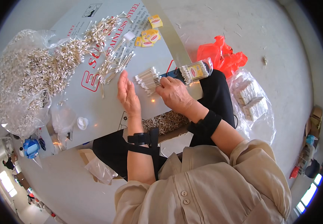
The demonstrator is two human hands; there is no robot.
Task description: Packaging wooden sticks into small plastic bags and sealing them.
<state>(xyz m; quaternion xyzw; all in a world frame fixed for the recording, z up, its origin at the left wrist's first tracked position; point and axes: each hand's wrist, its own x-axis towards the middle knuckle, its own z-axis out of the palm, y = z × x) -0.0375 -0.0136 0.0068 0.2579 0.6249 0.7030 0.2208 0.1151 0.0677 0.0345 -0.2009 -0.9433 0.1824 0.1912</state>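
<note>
My left hand (128, 96) rests at the steel-topped table with its fingers stretched out, beside a loose bunch of cotton swabs (113, 67). Nothing shows in its grasp. My right hand (176, 94) has curled fingers pressed together at the right end of a neat row of cotton swabs (146, 80); what they pinch, if anything, is hidden. Just beyond that hand lies a dark blue flat strip (172, 73). To its right, a clear packet of cotton swabs with a yellow label card (196, 71) sits near the table edge by my knee.
A large clear bag (4, 86) spills a heap of cotton swabs (57, 67) across the left side. Yellow cards (150, 36) lie at the far edge. On the right are a red plastic bag (221, 52) and a clear bag of packed swabs (251, 100). Below the table, a box holds swabs (165, 122).
</note>
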